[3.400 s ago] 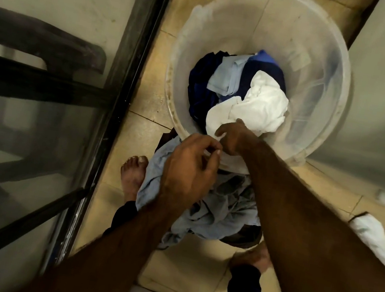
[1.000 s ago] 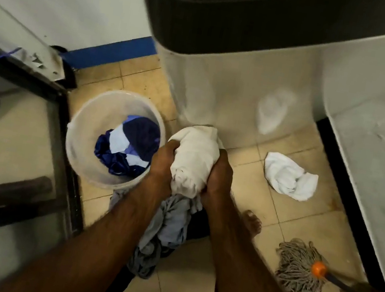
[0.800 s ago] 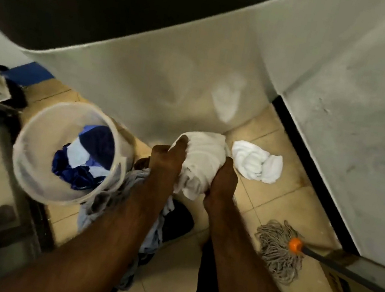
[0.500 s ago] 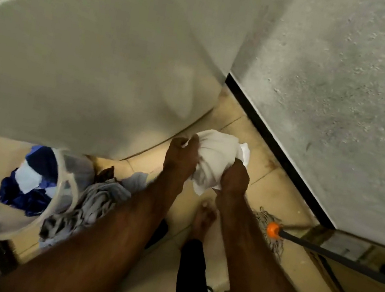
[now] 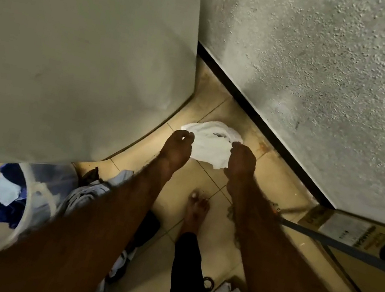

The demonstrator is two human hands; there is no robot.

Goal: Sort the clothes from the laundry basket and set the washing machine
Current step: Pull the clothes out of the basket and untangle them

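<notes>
A crumpled white cloth (image 5: pixel 212 146) lies on the tiled floor by the corner of the white washing machine (image 5: pixel 75 48). My left hand (image 5: pixel 177 148) and my right hand (image 5: pixel 241 161) hover on either side of it, fingers loosely curled, holding nothing. The translucent laundry basket (image 5: pixel 30 197) sits at the lower left with dark blue and pale clothes (image 5: pixel 0 202) inside. A heap of grey-blue clothes (image 5: pixel 90 194) lies on the floor beside the basket, partly hidden by my left forearm.
A rough grey wall (image 5: pixel 324 92) with a black skirting closes the right side. A mop handle (image 5: pixel 348 248) slants across the floor at right, by a cardboard box (image 5: pixel 341 228). My bare foot (image 5: pixel 197 208) stands on the tiles below the cloth.
The white cloth was lifted out of the basket, carried right in both hands, and let go; it now lies on the floor. My view has swung right, towards the wall.
</notes>
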